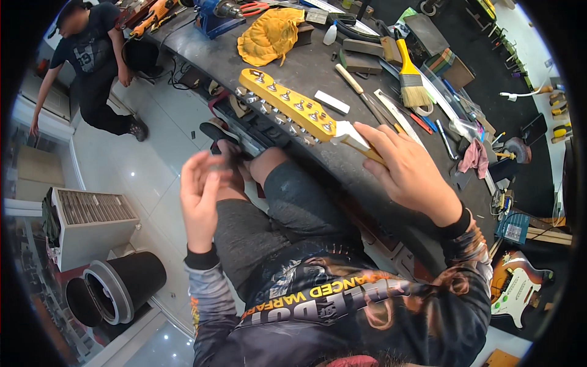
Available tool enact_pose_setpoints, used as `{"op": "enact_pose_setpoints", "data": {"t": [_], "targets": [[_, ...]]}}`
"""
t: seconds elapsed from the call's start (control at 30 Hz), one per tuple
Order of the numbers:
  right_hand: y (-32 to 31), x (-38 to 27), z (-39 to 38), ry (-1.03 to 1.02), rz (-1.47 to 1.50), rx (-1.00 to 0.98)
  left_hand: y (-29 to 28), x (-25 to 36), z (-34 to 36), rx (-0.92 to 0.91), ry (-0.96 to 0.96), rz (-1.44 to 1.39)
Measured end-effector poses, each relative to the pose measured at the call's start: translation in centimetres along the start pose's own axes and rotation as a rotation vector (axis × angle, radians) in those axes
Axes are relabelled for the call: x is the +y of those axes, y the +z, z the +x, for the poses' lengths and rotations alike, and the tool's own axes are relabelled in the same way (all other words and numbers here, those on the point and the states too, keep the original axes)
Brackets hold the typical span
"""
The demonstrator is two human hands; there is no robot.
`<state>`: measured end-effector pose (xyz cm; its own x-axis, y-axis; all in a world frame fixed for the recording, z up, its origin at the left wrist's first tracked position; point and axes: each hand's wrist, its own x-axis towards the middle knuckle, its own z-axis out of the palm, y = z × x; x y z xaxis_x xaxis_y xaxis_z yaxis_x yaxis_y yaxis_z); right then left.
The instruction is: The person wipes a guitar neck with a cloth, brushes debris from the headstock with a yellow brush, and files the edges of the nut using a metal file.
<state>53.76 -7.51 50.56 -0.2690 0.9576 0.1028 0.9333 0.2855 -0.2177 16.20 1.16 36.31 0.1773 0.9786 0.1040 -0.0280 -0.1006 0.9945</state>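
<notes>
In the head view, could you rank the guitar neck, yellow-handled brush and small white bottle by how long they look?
Largest to smallest, by visible length:
1. Guitar neck, partly covered by the right hand
2. Yellow-handled brush
3. Small white bottle

Dark, flat-topped workbench (214, 58), cluttered along its far side; nearer items lying on it are a crumpled yellow cloth (266, 38), a white rectangular block (332, 102) and a slim tool with a pale handle (349, 78). Blue machine (214, 23) at the far left end, red-handled pliers (254, 8) beside it, small white bottle (330, 34) further along. Right stretch: yellow-handled brush (412, 79) among strips and pens, pink cloth (474, 158) past them; can't tell what's directly under the brush.
</notes>
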Motion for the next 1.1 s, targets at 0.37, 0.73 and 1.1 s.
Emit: {"op": "enact_pose_setpoints", "data": {"t": [0.37,0.73,1.1], "targets": [[-0.5,-0.9,-1.1,-0.038,0.137,-0.083,7.9,7.3,4.8,-0.063,0.091,-0.094],[1.0,-0.8,-1.5,-0.072,0.133,-0.033,7.5,5.6,5.2,-0.055,0.006,-0.182],[2.6,-1.7,-1.6,-0.070,0.186,0.200,8.6,5.9,5.3,0.018,-0.008,-0.225]]}}
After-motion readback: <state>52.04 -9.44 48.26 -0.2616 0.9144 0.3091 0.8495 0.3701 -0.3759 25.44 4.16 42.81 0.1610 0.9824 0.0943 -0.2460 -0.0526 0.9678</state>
